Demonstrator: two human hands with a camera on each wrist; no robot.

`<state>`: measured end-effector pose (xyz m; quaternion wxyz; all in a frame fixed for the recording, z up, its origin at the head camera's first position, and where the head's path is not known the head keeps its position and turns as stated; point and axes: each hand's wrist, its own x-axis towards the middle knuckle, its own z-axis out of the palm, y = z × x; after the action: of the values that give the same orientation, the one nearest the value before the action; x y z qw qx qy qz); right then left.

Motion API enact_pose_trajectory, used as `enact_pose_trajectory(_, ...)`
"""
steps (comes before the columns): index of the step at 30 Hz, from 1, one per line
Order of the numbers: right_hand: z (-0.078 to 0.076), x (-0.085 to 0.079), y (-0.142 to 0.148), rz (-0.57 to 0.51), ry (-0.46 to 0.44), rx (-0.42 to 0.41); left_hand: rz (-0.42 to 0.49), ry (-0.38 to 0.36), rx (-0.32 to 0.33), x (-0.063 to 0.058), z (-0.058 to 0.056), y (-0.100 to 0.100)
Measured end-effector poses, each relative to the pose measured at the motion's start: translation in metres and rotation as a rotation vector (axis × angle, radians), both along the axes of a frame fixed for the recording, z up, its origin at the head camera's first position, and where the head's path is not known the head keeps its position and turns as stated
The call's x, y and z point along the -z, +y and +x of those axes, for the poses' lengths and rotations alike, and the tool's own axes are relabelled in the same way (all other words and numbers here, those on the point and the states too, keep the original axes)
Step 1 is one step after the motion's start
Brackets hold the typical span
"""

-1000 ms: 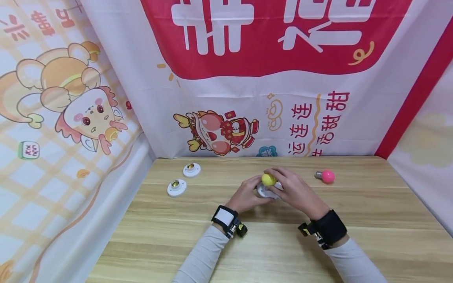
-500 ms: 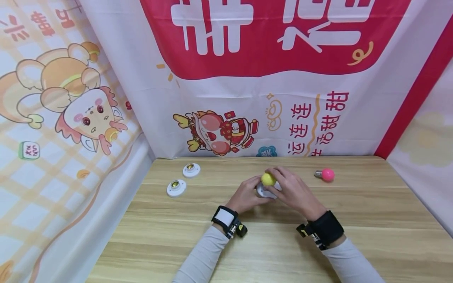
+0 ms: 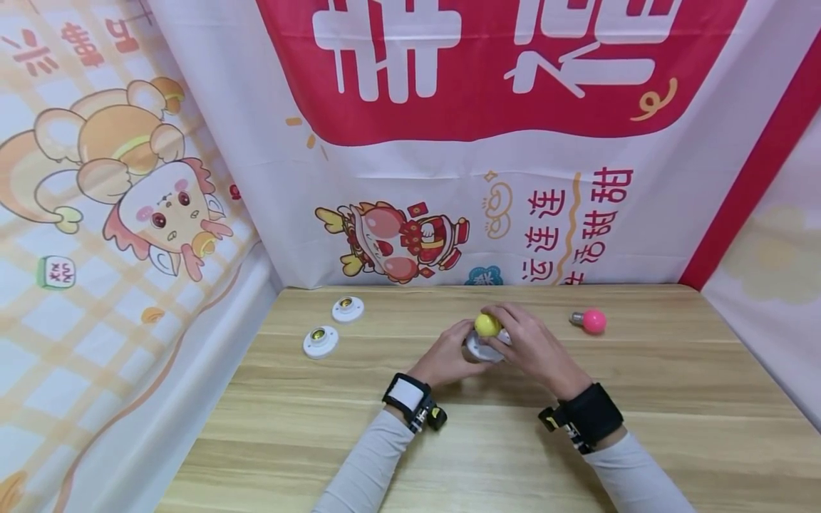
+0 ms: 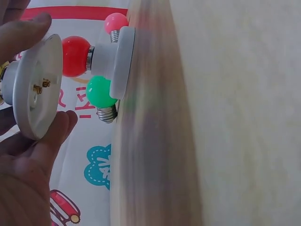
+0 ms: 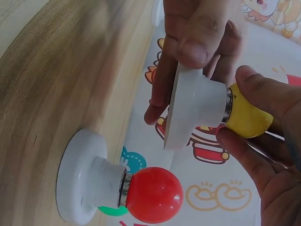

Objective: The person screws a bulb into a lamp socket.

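My left hand [image 3: 445,356] grips a white lamp socket [image 5: 188,108] by the rim of its round base, off the table. A yellow bulb [image 5: 247,115] sits in the socket's mouth, a thin metal ring showing between them. My right hand [image 3: 535,349] pinches this bulb between thumb and fingers. From the left wrist, the base's hollow underside with brass screws is visible. Close by, a second white socket [image 5: 80,179] stands on the table with a red bulb [image 5: 155,194] in it; the hands mostly hide this pair from the head view.
Loose on the table lie a green bulb [image 4: 99,92], near the red one, and a pink bulb [image 3: 593,320] to the right. Two bulbless white sockets, one nearer [image 3: 320,343] and one farther [image 3: 347,309], stand at the left. A printed cloth [image 3: 398,171] hangs behind the table.
My right wrist has shifted slightly to the left. Both hands keep their hold on the yellow bulb and the socket, in nearly the same place.
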<state>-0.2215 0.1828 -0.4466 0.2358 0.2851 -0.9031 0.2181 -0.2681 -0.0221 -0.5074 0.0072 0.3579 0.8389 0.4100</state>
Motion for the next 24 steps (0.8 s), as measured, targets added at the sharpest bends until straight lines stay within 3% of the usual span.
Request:
enact_pose_trajectory(7,-0.003,0.003,0.001,-0.027,0.000,-0.030,-0.024,-0.073,-0.011,-0.002,-0.001,-0.005)
enact_pose_trajectory(15,-0.007,0.005,0.000,-0.069,-0.015,-0.077,0.023,-0.054,-0.026,-0.004,-0.004,-0.010)
enact_pose_trajectory(24,-0.012,0.009,0.000,-0.069,-0.043,-0.071,-0.039,-0.045,-0.030,0.001,-0.010,-0.016)
